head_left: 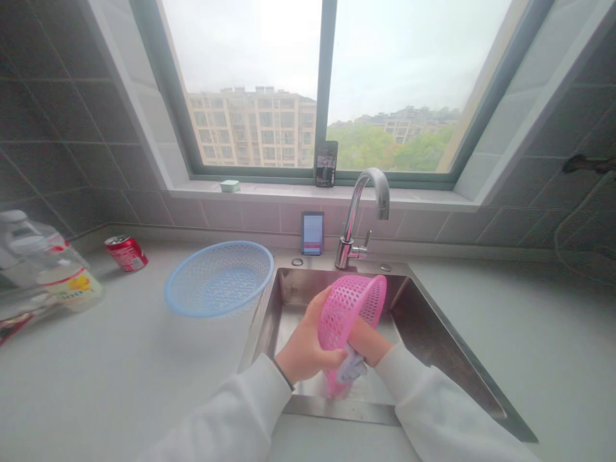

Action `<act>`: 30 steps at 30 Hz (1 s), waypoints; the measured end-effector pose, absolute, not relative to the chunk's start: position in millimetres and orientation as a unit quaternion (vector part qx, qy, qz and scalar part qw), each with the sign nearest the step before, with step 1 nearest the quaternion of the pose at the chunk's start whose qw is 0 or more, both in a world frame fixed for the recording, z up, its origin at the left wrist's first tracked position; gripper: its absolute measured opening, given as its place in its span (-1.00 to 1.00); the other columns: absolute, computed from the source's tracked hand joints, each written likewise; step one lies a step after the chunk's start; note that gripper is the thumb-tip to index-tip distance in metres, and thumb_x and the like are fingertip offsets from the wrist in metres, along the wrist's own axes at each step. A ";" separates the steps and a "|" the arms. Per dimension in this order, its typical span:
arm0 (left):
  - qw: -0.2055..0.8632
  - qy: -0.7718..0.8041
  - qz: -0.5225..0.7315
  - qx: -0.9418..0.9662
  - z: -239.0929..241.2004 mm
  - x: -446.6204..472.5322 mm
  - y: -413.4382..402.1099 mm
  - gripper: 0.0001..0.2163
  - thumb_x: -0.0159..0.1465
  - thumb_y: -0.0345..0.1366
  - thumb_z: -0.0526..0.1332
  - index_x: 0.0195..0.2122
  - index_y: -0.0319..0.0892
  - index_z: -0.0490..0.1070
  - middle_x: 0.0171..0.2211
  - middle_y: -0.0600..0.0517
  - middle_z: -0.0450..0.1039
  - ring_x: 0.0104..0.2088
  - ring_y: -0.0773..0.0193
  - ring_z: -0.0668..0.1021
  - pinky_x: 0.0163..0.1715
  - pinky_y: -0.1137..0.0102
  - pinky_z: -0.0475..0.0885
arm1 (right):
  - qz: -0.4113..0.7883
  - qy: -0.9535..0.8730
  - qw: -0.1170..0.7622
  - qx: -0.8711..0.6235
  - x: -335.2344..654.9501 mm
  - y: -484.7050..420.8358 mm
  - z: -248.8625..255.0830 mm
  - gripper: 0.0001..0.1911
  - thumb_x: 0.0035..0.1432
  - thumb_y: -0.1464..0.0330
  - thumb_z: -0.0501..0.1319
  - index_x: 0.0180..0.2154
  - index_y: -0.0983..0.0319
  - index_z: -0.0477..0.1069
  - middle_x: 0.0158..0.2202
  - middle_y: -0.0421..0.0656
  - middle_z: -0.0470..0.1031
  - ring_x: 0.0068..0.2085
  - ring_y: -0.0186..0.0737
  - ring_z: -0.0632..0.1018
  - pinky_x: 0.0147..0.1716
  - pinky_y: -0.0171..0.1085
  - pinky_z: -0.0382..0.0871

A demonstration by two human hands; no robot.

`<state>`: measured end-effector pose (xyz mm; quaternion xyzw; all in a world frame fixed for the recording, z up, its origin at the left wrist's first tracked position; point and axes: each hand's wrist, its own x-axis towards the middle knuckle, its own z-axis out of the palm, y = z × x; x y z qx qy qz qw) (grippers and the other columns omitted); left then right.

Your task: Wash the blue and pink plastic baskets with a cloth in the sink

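Note:
Over the steel sink (423, 327) I hold a pink perforated basket (353, 305), tipped on its side with its opening facing right and away. My left hand (305, 350) grips its rim from the left, fingers curled round the edge. My right hand (368, 343) is partly inside and under the basket, closed on a pale bluish cloth (351, 369) pressed against the basket's lower rim. A chrome tap (360, 212) arches over the back of the sink; no water is visibly running.
A blue mesh basket (219, 279) sits on the counter left of the sink. A red can (126, 252) lies on its side further left, near plastic bottles (48, 269). A phone (312, 233) leans on the tiles behind the tap; another phone (326, 163) and a green soap (230, 185) sit on the windowsill.

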<state>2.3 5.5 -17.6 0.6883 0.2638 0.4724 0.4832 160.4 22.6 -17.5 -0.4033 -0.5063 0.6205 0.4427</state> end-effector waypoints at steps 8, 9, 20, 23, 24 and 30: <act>0.415 0.275 0.435 0.750 -15.5 6.0 5.1 -0.08 -0.09 -0.32 0.43 0.33 0.07 0.14 0.41 -0.07 -0.13 0.39 -0.19 0.07 0.38 -0.02 -0.06 | 0.685 -0.332 0.520 -0.388 172.0 25.4 -2.3 -0.68 0.09 0.06 0.21 -0.25 0.13 0.51 -0.29 -0.08 0.65 -0.20 -0.01 0.64 -0.09 -0.04 0.51; 0.415 0.272 0.439 0.749 -16.3 8.4 4.9 -0.08 -0.10 -0.32 0.43 0.33 0.08 0.13 0.40 -0.07 -0.13 0.39 -0.19 0.06 0.38 -0.02 -0.06 | 0.688 -0.332 0.519 -0.383 170.6 25.7 -3.9 -0.68 0.11 0.05 0.19 -0.25 0.12 0.51 -0.28 -0.09 0.65 -0.19 -0.02 0.64 -0.08 -0.05 0.51; 0.665 0.269 0.566 0.406 -3.9 8.7 13.1 -0.17 0.16 -0.18 0.29 0.37 -0.02 -0.18 0.27 -0.19 0.22 0.25 -0.08 0.38 0.26 -0.03 0.22 | 0.605 -0.534 0.397 -0.437 150.5 24.9 0.5 -0.66 0.04 0.17 0.39 -0.16 0.19 0.58 -0.18 -0.12 0.64 -0.04 0.00 0.58 0.05 -0.06 0.40; 0.662 0.275 0.565 0.409 -4.1 6.4 14.5 -0.09 0.18 -0.14 0.32 0.40 0.06 -0.29 0.37 -0.18 0.06 0.30 -0.06 0.32 0.26 0.03 0.25 | 0.640 -0.476 0.400 -0.451 151.8 23.2 -2.6 -0.62 0.04 0.15 0.39 -0.13 0.19 0.55 -0.21 -0.12 0.64 -0.12 -0.02 0.61 -0.05 -0.08 0.44; 0.646 0.280 0.570 0.423 -5.7 6.1 15.0 -0.06 0.18 -0.10 0.34 0.40 0.09 -0.32 0.41 -0.17 -0.06 0.34 -0.07 0.26 0.27 0.03 0.24 | 0.660 -0.442 0.417 -0.443 152.0 22.9 -3.5 -0.61 0.04 0.13 0.39 -0.13 0.20 0.53 -0.23 -0.13 0.64 -0.16 -0.03 0.62 -0.09 -0.09 0.46; 0.493 0.331 0.464 0.658 -17.4 6.1 16.4 0.05 -0.11 0.07 0.51 0.38 -0.01 0.07 0.47 -0.15 -0.28 0.44 -0.22 -0.14 0.39 -0.06 -0.15 | 0.706 -0.323 0.514 -0.365 157.1 28.6 -5.2 -0.58 0.06 0.05 0.32 -0.12 0.16 0.49 -0.24 -0.11 0.65 -0.11 0.02 0.63 -0.08 -0.07 0.49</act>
